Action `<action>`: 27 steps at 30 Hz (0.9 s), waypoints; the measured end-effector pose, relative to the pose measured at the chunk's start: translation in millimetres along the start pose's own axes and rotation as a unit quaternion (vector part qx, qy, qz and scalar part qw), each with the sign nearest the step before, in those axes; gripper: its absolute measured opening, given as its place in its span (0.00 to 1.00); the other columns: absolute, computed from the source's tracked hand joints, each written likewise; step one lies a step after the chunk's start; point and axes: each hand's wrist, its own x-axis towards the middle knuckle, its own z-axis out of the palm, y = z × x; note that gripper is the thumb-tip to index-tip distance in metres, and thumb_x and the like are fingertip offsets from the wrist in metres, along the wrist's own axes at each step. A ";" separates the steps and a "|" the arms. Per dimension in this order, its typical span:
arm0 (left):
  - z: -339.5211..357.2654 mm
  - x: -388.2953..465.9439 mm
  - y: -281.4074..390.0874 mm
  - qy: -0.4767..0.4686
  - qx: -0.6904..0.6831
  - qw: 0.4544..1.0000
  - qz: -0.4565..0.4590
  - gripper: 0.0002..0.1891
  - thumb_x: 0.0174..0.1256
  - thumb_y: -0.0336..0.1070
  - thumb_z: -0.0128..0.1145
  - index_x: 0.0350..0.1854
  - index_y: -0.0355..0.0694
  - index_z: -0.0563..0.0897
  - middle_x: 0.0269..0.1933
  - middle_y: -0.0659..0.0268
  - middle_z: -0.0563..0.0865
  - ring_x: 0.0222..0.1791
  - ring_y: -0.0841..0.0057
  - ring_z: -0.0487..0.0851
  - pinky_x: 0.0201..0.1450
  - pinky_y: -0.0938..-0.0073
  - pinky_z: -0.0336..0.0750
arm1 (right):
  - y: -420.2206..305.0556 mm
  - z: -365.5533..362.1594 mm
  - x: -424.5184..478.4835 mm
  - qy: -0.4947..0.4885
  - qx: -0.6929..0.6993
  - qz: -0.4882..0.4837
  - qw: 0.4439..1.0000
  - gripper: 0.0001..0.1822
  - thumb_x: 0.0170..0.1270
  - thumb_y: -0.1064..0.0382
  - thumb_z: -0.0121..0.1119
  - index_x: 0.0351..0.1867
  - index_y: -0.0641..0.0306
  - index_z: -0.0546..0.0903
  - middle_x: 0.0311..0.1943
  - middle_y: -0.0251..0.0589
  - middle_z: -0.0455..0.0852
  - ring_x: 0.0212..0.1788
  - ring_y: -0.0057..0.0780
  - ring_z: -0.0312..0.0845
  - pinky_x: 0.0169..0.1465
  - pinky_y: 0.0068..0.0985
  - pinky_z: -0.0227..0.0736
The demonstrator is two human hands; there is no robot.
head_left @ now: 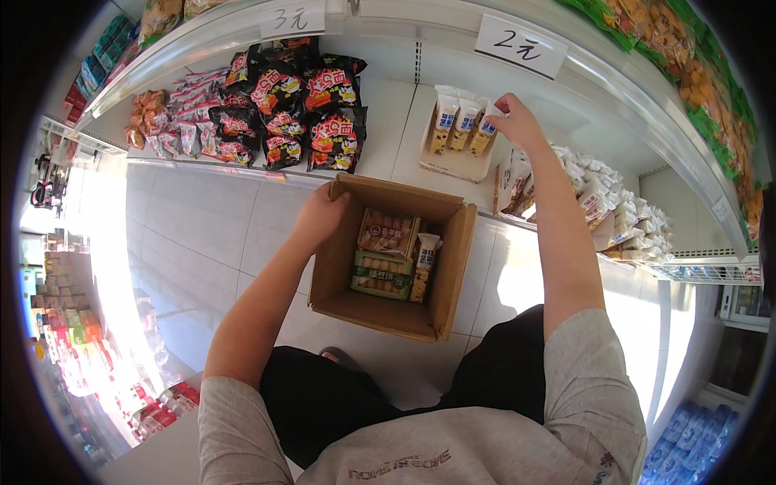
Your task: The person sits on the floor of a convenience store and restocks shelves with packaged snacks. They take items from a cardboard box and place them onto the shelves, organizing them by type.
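Observation:
My left hand (321,217) grips the upper left rim of an open cardboard box (388,189), held in front of the shelf. Inside the box lie a pack of purple-labelled pastries (388,231), a green pack of pastries (382,276) and one wrapped nut bar (424,267) along the right side. Up on the shelf, my right hand (518,124) pinches the white top end of a wrapped nut bar (483,130). That bar is the rightmost of several standing in a small open display carton (454,167), and it leans against the carton's side.
Black snack bags (336,139) and small pink packets (189,138) fill the shelf's left part. More white-wrapped bars (636,224) are heaped at right. An upper shelf edge with a price card (520,45) overhangs my right hand. Bottled drinks (691,439) stand low at right.

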 end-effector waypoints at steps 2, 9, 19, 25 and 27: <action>-1.6 -1.8 1.5 0.001 0.005 1.000 -0.003 0.22 0.79 0.48 0.62 0.65 0.37 0.87 0.56 0.44 0.93 0.62 0.44 0.89 0.63 0.51 0.81 | -6.6 1.2 -3.0 -0.016 0.020 0.033 0.999 0.22 0.70 0.56 0.75 0.58 0.67 0.83 0.52 0.52 0.93 0.53 0.46 0.90 0.58 0.40 0.83; 0.9 2.6 -5.1 0.008 0.010 1.000 0.003 0.22 0.79 0.49 0.63 0.64 0.37 0.87 0.55 0.44 0.93 0.61 0.43 0.89 0.63 0.50 0.81 | 5.9 5.5 0.1 -0.006 0.016 0.000 1.000 0.20 0.69 0.59 0.74 0.57 0.67 0.86 0.51 0.51 0.93 0.49 0.45 0.90 0.56 0.38 0.84; -0.4 -0.4 -0.1 0.007 0.011 1.000 0.014 0.22 0.80 0.48 0.62 0.64 0.37 0.86 0.54 0.43 0.93 0.60 0.43 0.89 0.62 0.50 0.81 | 13.9 21.2 4.8 0.027 -0.030 -0.041 0.998 0.17 0.70 0.60 0.71 0.56 0.63 0.88 0.53 0.55 0.90 0.56 0.54 0.88 0.61 0.44 0.82; -1.4 -0.6 -0.9 0.002 0.031 1.000 0.001 0.22 0.79 0.49 0.62 0.65 0.38 0.86 0.56 0.42 0.93 0.61 0.41 0.88 0.63 0.49 0.81 | 11.0 22.6 3.7 0.053 -0.027 -0.030 0.998 0.17 0.71 0.60 0.71 0.58 0.62 0.86 0.53 0.53 0.90 0.55 0.54 0.88 0.60 0.44 0.83; -1.2 0.3 -1.3 0.002 0.032 0.999 0.002 0.23 0.79 0.50 0.62 0.65 0.38 0.86 0.56 0.42 0.93 0.62 0.41 0.88 0.63 0.48 0.81 | 10.5 21.7 3.5 0.049 -0.032 -0.018 0.998 0.18 0.71 0.59 0.70 0.59 0.61 0.85 0.54 0.53 0.89 0.55 0.53 0.88 0.60 0.43 0.83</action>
